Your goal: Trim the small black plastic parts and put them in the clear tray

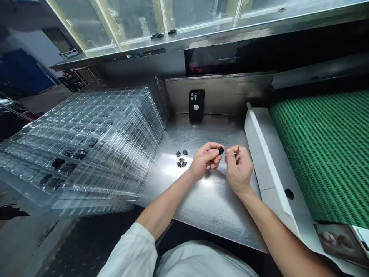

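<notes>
My left hand [205, 158] pinches a small black round part [221, 150] between thumb and fingertips, above the steel worktop [201, 200]. Close beside it, my right hand [238, 167] is closed around a thin light-coloured tool [237, 156] whose tip points toward the part. Several more small black parts [181, 159] lie loose on the steel just left of my left hand. Both forearms reach in from the bottom of the view.
A tall stack of clear plastic compartment trays [86, 146] fills the left, with a few black parts in its pockets. A black phone [196, 105] leans against the back wall. A white guide [268, 161] borders a green conveyor belt [325, 154] on the right.
</notes>
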`<state>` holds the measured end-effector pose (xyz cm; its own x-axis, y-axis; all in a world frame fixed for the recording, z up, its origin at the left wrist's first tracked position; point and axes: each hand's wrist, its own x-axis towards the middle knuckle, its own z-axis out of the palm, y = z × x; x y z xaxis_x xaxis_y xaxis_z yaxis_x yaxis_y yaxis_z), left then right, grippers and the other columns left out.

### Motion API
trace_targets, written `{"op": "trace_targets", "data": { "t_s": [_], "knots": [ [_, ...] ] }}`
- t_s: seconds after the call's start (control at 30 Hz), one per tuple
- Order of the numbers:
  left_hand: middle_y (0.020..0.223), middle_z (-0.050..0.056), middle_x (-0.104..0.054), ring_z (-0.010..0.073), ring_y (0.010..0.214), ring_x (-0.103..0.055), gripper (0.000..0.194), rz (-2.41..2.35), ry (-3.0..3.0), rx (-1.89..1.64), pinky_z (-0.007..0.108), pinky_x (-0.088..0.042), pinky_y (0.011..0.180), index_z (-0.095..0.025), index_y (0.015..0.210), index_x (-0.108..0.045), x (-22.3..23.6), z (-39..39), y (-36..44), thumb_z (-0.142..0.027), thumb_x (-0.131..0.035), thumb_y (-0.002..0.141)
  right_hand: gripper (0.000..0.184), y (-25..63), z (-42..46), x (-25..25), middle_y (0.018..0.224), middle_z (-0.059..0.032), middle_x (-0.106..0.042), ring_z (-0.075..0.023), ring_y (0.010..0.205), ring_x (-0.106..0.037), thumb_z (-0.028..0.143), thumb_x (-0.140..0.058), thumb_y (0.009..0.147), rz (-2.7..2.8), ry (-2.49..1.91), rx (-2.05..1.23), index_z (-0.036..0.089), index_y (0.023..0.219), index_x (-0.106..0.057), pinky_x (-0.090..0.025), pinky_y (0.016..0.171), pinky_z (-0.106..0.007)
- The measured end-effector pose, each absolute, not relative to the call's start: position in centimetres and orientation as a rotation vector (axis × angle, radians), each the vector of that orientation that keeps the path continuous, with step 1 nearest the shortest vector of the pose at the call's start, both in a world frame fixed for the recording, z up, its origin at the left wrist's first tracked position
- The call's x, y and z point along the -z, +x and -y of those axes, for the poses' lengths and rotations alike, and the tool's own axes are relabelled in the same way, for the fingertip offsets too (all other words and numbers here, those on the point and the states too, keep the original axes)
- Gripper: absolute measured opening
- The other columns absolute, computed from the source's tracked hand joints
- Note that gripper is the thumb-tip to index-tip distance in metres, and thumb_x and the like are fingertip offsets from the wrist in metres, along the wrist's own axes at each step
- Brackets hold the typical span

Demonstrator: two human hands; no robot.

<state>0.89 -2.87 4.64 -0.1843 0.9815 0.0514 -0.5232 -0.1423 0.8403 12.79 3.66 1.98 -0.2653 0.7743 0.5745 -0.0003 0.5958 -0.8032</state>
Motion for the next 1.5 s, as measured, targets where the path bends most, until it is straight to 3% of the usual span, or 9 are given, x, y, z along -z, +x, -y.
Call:
{"op": "trace_targets", "data": {
  "t_s": [0.23, 0.57, 0.9, 1.0, 1.1, 1.2, 1.37, 1.43, 1.5],
  "knots": [
    [0.061, -0.007, -0.048, 0.0065, 0.045, -0.037, 0.042, -0.835, 0.697, -1.641, 0.022, -0.024, 0.045, -0.016, 0.107, -0.060, -5.1, 3.0, 0.7, -0.042, -0.077, 0.080, 0.040, 12.6, -4.1, -1.5, 0.077, 0.0009, -0.053, -0.0160, 0.063, -0.047, 0.057, -0.051, 0.108, 1.643, -0.634, -1.021, 0.022, 0.090, -0.056, -0.038, 0.057, -0.029],
    [0.058, -0.007, -0.048, 0.0073, 0.045, -0.039, 0.043, -0.905, 0.747, -1.654, 0.021, -0.027, 0.044, -0.017, 0.101, -0.060, -4.6, 2.7, 1.1, -0.049, -0.077, 0.079, 0.036, 12.7, -3.8, -2.1, 0.066, 0.0029, -0.052, -0.0162, 0.055, -0.044, 0.053, -0.059, 0.105, 1.780, -0.624, -0.956, 0.023, 0.085, -0.058, -0.038, 0.055, -0.030],
    [0.060, -0.005, -0.044, 0.0077, 0.043, -0.036, 0.017, -0.735, 0.495, -1.687, 0.021, -0.025, 0.043, -0.019, 0.097, -0.059, -4.4, 2.5, 0.1, -0.034, -0.062, 0.088, 0.032, 12.8, -4.0, -1.0, 0.076, 0.0004, -0.055, -0.0161, 0.061, -0.048, 0.049, -0.057, 0.106, 1.692, -0.651, -0.966, 0.021, 0.091, -0.063, -0.040, 0.058, -0.030],
    [0.066, -0.003, -0.050, 0.0082, 0.045, -0.042, 0.015, -0.712, 0.395, -1.703, 0.022, -0.030, 0.044, -0.019, 0.096, -0.058, -4.1, 2.3, -0.1, -0.033, -0.061, 0.090, 0.034, 12.8, -3.9, -1.0, 0.074, 0.0004, -0.054, -0.0163, 0.061, -0.047, 0.049, -0.055, 0.107, 1.708, -0.656, -0.964, 0.020, 0.092, -0.065, -0.040, 0.057, -0.029],
    [0.078, 0.001, -0.060, 0.0104, 0.051, -0.053, 0.017, -0.752, 0.299, -1.729, 0.026, -0.044, 0.051, -0.017, 0.100, -0.059, -4.0, 2.2, -0.2, -0.032, -0.059, 0.093, 0.035, 12.8, -3.9, -1.1, 0.074, 0.0007, -0.054, -0.0161, 0.060, -0.047, 0.051, -0.054, 0.107, 1.723, -0.657, -0.969, 0.020, 0.094, -0.066, -0.040, 0.057, -0.029],
    [0.091, 0.007, -0.067, 0.0153, 0.066, -0.066, 0.021, -0.752, 0.208, -1.764, 0.032, -0.056, 0.066, -0.013, 0.105, -0.061, -3.9, 2.0, -0.2, -0.033, -0.056, 0.097, 0.036, 12.8, -4.0, -1.1, 0.075, -0.0001, -0.056, -0.0162, 0.061, -0.049, 0.051, -0.054, 0.107, 1.736, -0.660, -0.968, 0.020, 0.095, -0.067, -0.041, 0.058, -0.028],
    [0.108, 0.016, -0.070, 0.0239, 0.092, -0.073, 0.034, -0.634, 0.105, -1.813, 0.039, -0.061, 0.082, -0.009, 0.107, -0.064, -4.1, 2.1, -0.2, -0.041, -0.052, 0.103, 0.036, 12.8, -3.9, -0.9, 0.076, -0.0007, -0.058, -0.0165, 0.063, -0.050, 0.051, -0.055, 0.107, 1.730, -0.642, -0.972, 0.020, 0.093, -0.067, -0.042, 0.059, -0.028],
    [0.100, 0.013, -0.070, 0.0200, 0.084, -0.071, 0.033, -0.626, 0.106, -1.809, 0.033, -0.061, 0.073, -0.010, 0.099, -0.064, -4.1, 2.2, -0.3, -0.041, -0.053, 0.103, 0.036, 12.7, -3.9, -1.0, 0.077, -0.0010, -0.058, -0.0165, 0.065, -0.051, 0.051, -0.055, 0.107, 1.724, -0.642, -0.978, 0.020, 0.094, -0.068, -0.043, 0.060, -0.028],
    [0.078, 0.004, -0.061, 0.0109, 0.059, -0.059, 0.031, -0.627, 0.120, -1.773, 0.021, -0.048, 0.050, -0.014, 0.083, -0.058, -4.1, 2.1, -0.5, -0.040, -0.057, 0.101, 0.038, 12.6, -4.0, -1.1, 0.077, -0.0009, -0.058, -0.0163, 0.064, -0.051, 0.053, -0.055, 0.107, 1.715, -0.656, -0.987, 0.020, 0.096, -0.069, -0.043, 0.059, -0.028]
  ]
}}
